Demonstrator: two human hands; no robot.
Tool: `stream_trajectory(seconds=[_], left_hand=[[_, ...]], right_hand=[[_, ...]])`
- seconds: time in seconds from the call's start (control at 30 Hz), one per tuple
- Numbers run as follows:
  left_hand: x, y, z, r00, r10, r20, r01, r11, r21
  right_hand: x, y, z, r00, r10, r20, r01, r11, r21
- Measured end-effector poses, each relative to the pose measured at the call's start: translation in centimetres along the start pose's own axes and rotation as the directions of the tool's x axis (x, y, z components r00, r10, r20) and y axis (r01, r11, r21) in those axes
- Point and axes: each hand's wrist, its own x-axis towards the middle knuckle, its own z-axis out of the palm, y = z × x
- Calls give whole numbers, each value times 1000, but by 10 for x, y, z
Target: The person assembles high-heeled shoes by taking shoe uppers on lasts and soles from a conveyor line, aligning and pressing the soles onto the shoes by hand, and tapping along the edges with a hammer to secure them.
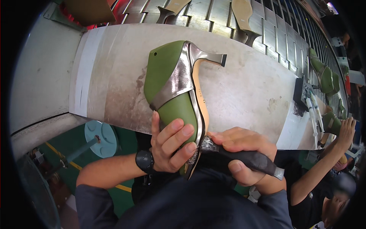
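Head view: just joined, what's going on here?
A person's left hand holds the front part of a metallic high-heeled shoe fitted on a green last. The shoe lies sideways, heel end over the worktable, toe beyond its near edge. The right hand grips a dark-handled tool, its shiny end at the sole edge near the toe; actual contact is hard to tell. At far right, a co-worker's hand is by another green last.
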Motion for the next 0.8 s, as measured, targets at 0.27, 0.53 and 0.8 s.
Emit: stream_trajectory(seconds=[0.27, 0.53, 0.8], left_hand=[[-3, -1, -3, 999, -45, 1, 45, 999, 0], [4, 4, -3, 997, -79, -17, 79, 997, -24], [3, 5, -4, 995, -98, -27, 98, 995, -10]], right_hand=[[19, -25, 5, 994, 68, 90, -53, 985, -167], [17, -43, 24, 993, -21, 119, 63, 931, -359], [7, -60, 46, 981, 11, 192, 84, 873, -481]])
